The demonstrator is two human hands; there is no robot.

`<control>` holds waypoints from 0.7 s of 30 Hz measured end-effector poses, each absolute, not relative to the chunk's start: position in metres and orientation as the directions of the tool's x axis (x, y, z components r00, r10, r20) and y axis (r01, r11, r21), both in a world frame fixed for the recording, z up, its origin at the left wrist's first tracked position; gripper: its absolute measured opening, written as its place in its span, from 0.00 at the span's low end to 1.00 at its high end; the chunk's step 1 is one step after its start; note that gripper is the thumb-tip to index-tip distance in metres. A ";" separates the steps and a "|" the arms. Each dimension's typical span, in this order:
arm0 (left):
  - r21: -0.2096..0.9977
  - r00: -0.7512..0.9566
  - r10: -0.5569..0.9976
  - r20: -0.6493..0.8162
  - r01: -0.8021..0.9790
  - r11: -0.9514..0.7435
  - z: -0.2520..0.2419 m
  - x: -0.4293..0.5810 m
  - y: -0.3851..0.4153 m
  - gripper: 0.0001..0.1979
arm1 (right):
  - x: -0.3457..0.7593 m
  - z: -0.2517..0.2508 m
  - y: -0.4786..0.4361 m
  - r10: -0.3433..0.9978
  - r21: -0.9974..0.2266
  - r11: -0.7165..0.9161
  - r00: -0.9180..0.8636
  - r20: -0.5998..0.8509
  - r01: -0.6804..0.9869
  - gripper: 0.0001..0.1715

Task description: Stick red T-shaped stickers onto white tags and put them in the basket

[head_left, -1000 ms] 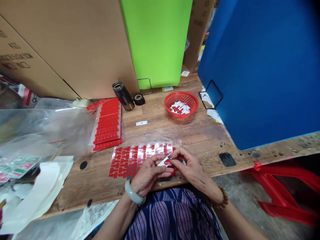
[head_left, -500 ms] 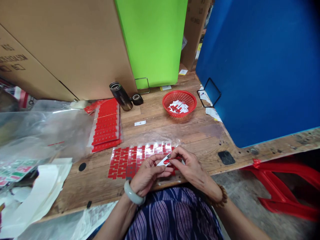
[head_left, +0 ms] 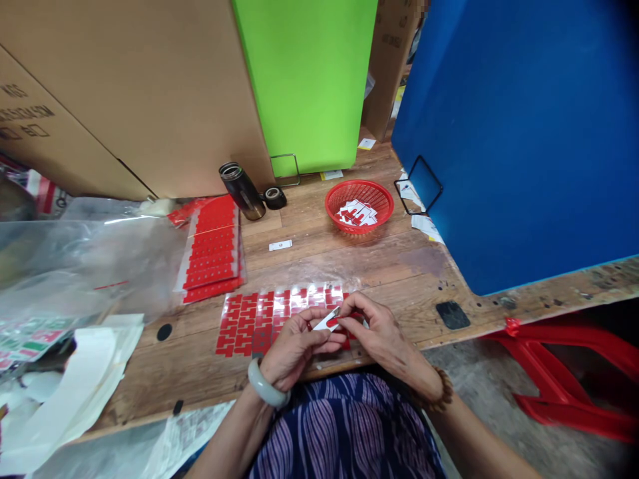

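My left hand (head_left: pixel 299 342) pinches a small white card (head_left: pixel 325 322) with a red patch at its upper end. At that end, the thumb and forefinger of my right hand (head_left: pixel 375 327) close on the card's red and dark tip; exactly what they pinch is partly hidden. Beneath both hands lies a clear sheet of red stickers (head_left: pixel 264 322) in rows, its right part covered by my hands. Beyond them, a red plastic basket (head_left: pixel 333 209) holds several white-and-red cards (head_left: pixel 357 213). A single white card (head_left: pixel 280 245) rests on the wooden table (head_left: pixel 399 293).
A stack of red sticker sheets (head_left: pixel 212 246) lies at left, near an uncapped dark flask (head_left: pixel 242 191) and its black cap (head_left: pixel 275 197). Cardboard (head_left: pixel 184 93), a green board (head_left: pixel 309 80) and a blue board (head_left: pixel 514 146) stand behind. A red stool (head_left: pixel 564 372) is on the right.
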State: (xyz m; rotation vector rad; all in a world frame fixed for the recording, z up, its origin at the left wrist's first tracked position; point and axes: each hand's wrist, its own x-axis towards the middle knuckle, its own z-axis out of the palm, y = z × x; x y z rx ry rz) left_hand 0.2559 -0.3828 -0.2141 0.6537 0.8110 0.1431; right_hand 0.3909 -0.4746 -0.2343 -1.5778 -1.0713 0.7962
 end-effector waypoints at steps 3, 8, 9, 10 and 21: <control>0.594 0.691 0.361 -0.626 0.123 0.795 -0.214 0.256 -0.383 0.17 | 0.391 -0.235 -0.474 0.924 -0.967 -0.079 0.382 0.020 0.243 0.06; 0.596 0.686 0.363 -0.630 0.128 0.793 -0.214 0.257 -0.382 0.18 | 0.391 -0.236 -0.474 0.923 -0.968 -0.069 0.384 0.029 0.240 0.06; 0.598 0.686 0.364 -0.630 0.130 0.791 -0.215 0.257 -0.382 0.18 | 0.391 -0.236 -0.474 0.922 -0.968 -0.066 0.386 0.033 0.242 0.06; 0.599 0.685 0.364 -0.631 0.132 0.790 -0.215 0.257 -0.382 0.18 | 0.391 -0.236 -0.474 0.921 -0.967 -0.066 0.387 0.035 0.245 0.06; 0.619 0.690 0.373 -0.620 0.138 0.773 -0.216 0.257 -0.382 0.19 | 0.390 -0.236 -0.472 0.921 -0.959 -0.087 0.389 0.026 0.270 0.06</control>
